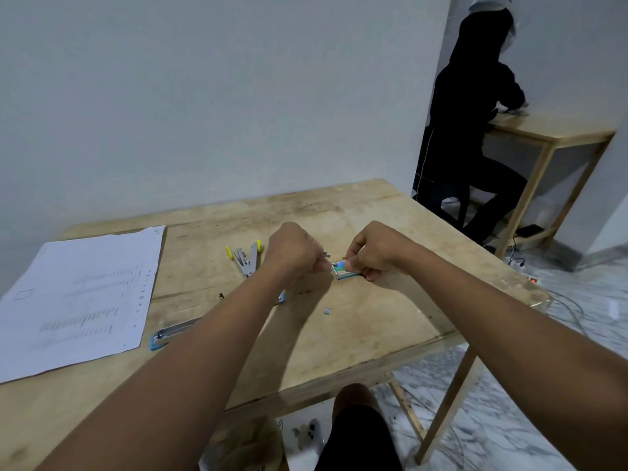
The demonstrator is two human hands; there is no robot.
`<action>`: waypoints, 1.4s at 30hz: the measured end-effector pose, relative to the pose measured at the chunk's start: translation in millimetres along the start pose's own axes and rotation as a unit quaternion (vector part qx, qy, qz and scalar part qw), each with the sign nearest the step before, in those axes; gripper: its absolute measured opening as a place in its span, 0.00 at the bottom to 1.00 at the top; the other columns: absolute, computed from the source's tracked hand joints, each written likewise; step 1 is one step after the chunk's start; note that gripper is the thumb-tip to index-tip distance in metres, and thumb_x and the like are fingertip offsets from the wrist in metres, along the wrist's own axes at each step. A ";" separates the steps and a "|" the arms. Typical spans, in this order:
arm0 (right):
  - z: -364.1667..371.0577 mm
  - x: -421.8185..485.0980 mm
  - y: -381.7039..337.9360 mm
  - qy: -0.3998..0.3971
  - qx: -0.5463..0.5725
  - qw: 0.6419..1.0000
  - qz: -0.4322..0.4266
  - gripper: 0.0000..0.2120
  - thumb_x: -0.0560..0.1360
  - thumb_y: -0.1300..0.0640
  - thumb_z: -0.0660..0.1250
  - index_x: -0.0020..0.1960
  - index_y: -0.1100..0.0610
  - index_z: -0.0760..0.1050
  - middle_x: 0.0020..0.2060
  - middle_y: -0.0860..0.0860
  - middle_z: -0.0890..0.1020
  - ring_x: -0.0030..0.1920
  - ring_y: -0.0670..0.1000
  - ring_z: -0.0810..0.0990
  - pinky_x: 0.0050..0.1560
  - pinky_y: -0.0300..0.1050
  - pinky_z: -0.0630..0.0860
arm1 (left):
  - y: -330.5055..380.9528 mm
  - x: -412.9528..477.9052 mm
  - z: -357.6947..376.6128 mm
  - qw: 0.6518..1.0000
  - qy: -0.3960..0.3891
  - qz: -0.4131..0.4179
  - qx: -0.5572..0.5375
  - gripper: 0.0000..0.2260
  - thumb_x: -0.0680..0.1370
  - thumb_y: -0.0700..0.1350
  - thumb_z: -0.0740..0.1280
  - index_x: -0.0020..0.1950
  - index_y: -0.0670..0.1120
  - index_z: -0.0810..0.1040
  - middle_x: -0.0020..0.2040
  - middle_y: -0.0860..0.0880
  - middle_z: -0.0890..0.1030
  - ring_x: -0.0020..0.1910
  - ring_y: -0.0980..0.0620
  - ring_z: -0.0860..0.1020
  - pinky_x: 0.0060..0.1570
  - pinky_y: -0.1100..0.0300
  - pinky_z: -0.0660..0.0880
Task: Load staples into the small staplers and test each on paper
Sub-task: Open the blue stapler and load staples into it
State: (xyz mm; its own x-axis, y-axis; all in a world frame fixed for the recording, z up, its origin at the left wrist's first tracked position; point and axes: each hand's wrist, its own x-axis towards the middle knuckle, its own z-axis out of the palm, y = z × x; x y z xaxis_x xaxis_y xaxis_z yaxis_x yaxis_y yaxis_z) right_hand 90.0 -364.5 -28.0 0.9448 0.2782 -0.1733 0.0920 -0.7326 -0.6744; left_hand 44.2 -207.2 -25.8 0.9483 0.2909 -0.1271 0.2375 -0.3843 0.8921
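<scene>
left hand (295, 253) fisted, pinching short staple strip (326, 255) at fingertips. right hand (372, 254) pinching staple box (345, 270) on desk (373, 334), just at 3 o'clock of left hand. strip light, stiff but brittle; likely snaps if bent, so hold by long sides. yellow stapler (246, 258) lies open at 9 o'clock of hands; blue stapler (173, 334) open at 7 o'clock, beside paper (78, 300). loose staple bit (326, 311) at 6 o'clock.

left hand (295, 250): pinching staple strip (326, 255)
right hand (373, 252): gripping staple box (345, 270), table (390, 311) far edge
yellow stapler (245, 258): lies open, left of hands
</scene>
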 end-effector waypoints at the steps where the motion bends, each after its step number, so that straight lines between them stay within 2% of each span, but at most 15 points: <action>1: 0.1 -0.5 -0.3 0.001 -0.001 1.000 -0.001 0.03 0.71 0.64 0.75 0.43 0.63 0.83 0.31 0.58 0.81 0.31 0.54 0.79 0.36 0.47 0.82 | 0.1 0.2 -2.4 1.000 -0.007 -0.012 -0.019 0.11 0.74 0.33 0.69 0.31 0.38 0.79 0.29 0.42 0.83 0.37 0.41 0.85 0.47 0.48 0.82; 2: 0.0 -1.0 -0.6 0.001 -0.002 1.000 -0.001 0.03 0.71 0.64 0.75 0.44 0.63 0.83 0.33 0.59 0.82 0.32 0.54 0.79 0.38 0.48 0.83 | -0.1 1.4 -4.3 0.999 -0.012 -0.020 -0.039 0.12 0.74 0.32 0.69 0.31 0.38 0.78 0.28 0.42 0.82 0.37 0.41 0.85 0.45 0.49 0.83; 5: -0.6 -2.4 -2.2 0.002 -0.007 1.000 0.000 0.05 0.71 0.64 0.75 0.45 0.64 0.83 0.35 0.60 0.83 0.34 0.55 0.80 0.40 0.49 0.84 | 4.1 -5.9 -10.1 0.994 -0.031 -0.033 -0.096 0.11 0.74 0.28 0.68 0.33 0.36 0.76 0.34 0.40 0.80 0.27 0.48 0.82 0.26 0.63 0.78; 6: -0.5 -3.5 -3.2 0.002 -0.011 1.000 -0.001 0.05 0.71 0.64 0.75 0.46 0.64 0.83 0.35 0.59 0.83 0.34 0.54 0.81 0.39 0.48 0.84 | 4.5 -7.2 -11.6 0.993 -0.035 -0.033 -0.108 0.10 0.74 0.27 0.67 0.34 0.35 0.76 0.35 0.40 0.79 0.27 0.49 0.80 0.24 0.64 0.77; 9: -0.8 -7.8 -5.1 0.006 -0.022 1.000 0.000 0.06 0.71 0.62 0.75 0.48 0.62 0.82 0.36 0.57 0.83 0.33 0.53 0.80 0.35 0.45 0.83 | 4.4 -8.7 -15.3 0.992 -0.034 -0.026 -0.118 0.08 0.73 0.26 0.68 0.38 0.36 0.77 0.37 0.39 0.79 0.30 0.48 0.80 0.24 0.64 0.78; 11: -2.0 -9.8 -6.1 0.022 -0.046 0.999 -0.008 0.09 0.71 0.60 0.75 0.50 0.57 0.81 0.36 0.54 0.82 0.34 0.51 0.80 0.37 0.45 0.82 | 1.6 -6.2 -18.6 0.994 -0.028 -0.023 -0.102 0.07 0.72 0.26 0.69 0.39 0.37 0.78 0.37 0.39 0.80 0.30 0.47 0.80 0.27 0.63 0.80; 14: -6.3 -11.3 -11.1 0.080 -0.075 0.991 -0.074 0.11 0.69 0.56 0.77 0.51 0.52 0.83 0.39 0.51 0.81 0.38 0.47 0.78 0.37 0.39 0.73 | -0.8 -5.6 -25.1 0.997 -0.019 -0.015 -0.071 0.05 0.70 0.28 0.73 0.39 0.36 0.80 0.39 0.38 0.82 0.34 0.46 0.82 0.38 0.57 0.83; 18: -5.7 -19.9 -27.5 0.065 -0.053 0.983 -0.163 0.10 0.69 0.56 0.77 0.50 0.53 0.85 0.40 0.49 0.84 0.38 0.44 0.79 0.35 0.26 0.70 | -0.9 -7.1 -34.0 0.999 -0.010 0.010 -0.038 0.05 0.68 0.29 0.74 0.41 0.35 0.82 0.39 0.38 0.83 0.37 0.42 0.83 0.46 0.49 0.82; 21: 2.0 -20.8 -38.6 0.059 -0.070 0.976 -0.196 0.10 0.69 0.55 0.77 0.50 0.53 0.86 0.42 0.48 0.85 0.37 0.39 0.79 0.39 0.30 0.72 | 1.1 -13.0 -41.9 0.999 -0.009 0.031 -0.013 0.05 0.68 0.29 0.75 0.40 0.37 0.82 0.38 0.39 0.83 0.37 0.41 0.84 0.45 0.50 0.83; 26: 13.5 -18.8 -50.1 0.047 -0.081 0.969 -0.229 0.02 0.69 0.57 0.76 0.42 0.54 0.86 0.39 0.48 0.86 0.30 0.34 0.77 0.34 0.26 0.69 | -2.0 -23.3 -58.2 0.999 -0.008 0.050 0.007 0.05 0.69 0.31 0.75 0.41 0.37 0.82 0.39 0.38 0.84 0.36 0.43 0.85 0.47 0.50 0.83; 29: 18.2 -20.0 -59.1 0.035 -0.104 0.962 -0.249 0.00 0.69 0.58 0.76 0.40 0.54 0.85 0.37 0.49 0.86 0.35 0.40 0.80 0.39 0.35 0.74 | -5.2 -33.3 -77.0 0.990 0.045 0.090 0.097 0.09 0.71 0.37 0.76 0.49 0.41 0.83 0.43 0.43 0.85 0.41 0.47 0.84 0.49 0.54 0.81; 32: 30.1 -20.3 -70.5 -0.016 -0.138 0.954 -0.267 0.01 0.68 0.59 0.75 0.39 0.55 0.85 0.36 0.49 0.86 0.37 0.45 0.82 0.41 0.40 0.76 | -14.7 -51.4 -110.8 0.970 0.096 0.125 0.185 0.12 0.71 0.41 0.76 0.53 0.45 0.83 0.46 0.49 0.84 0.45 0.52 0.80 0.44 0.63 0.72; 35: 49.5 -23.2 -84.4 -0.060 -0.177 0.938 -0.292 0.02 0.68 0.59 0.74 0.39 0.55 0.85 0.37 0.49 0.87 0.36 0.43 0.80 0.40 0.40 0.75 | -36.1 -66.4 -138.7 0.977 0.020 0.093 0.189 0.15 0.68 0.42 0.79 0.53 0.46 0.82 0.46 0.50 0.83 0.45 0.52 0.80 0.44 0.63 0.74; 38: 66.5 -26.9 -100.1 -0.089 -0.198 0.928 -0.303 0.02 0.68 0.58 0.74 0.37 0.53 0.84 0.38 0.49 0.86 0.39 0.46 0.81 0.41 0.40 0.75 | -53.7 -75.1 -141.0 0.973 -0.034 0.072 0.217 0.18 0.65 0.49 0.80 0.52 0.49 0.82 0.46 0.52 0.83 0.44 0.53 0.80 0.47 0.60 0.75; 42: 73.6 -26.0 -108.3 -0.105 -0.215 0.924 -0.298 0.04 0.67 0.58 0.74 0.36 0.50 0.83 0.37 0.48 0.86 0.37 0.44 0.80 0.39 0.40 0.75 | -64.5 -76.9 -133.5 0.976 -0.033 0.097 0.194 0.05 0.70 0.50 0.75 0.44 0.51 0.84 0.39 0.52 0.84 0.37 0.55 0.79 0.44 0.59 0.76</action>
State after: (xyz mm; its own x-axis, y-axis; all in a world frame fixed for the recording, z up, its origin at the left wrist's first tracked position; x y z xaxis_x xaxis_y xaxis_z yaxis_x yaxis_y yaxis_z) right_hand 32.3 -246.6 -3.3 0.6085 0.7930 -0.0286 0.7356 -0.5772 -0.3545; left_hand -72.1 -87.8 -15.8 0.9917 0.1281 -0.0119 0.1028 -0.7334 0.6720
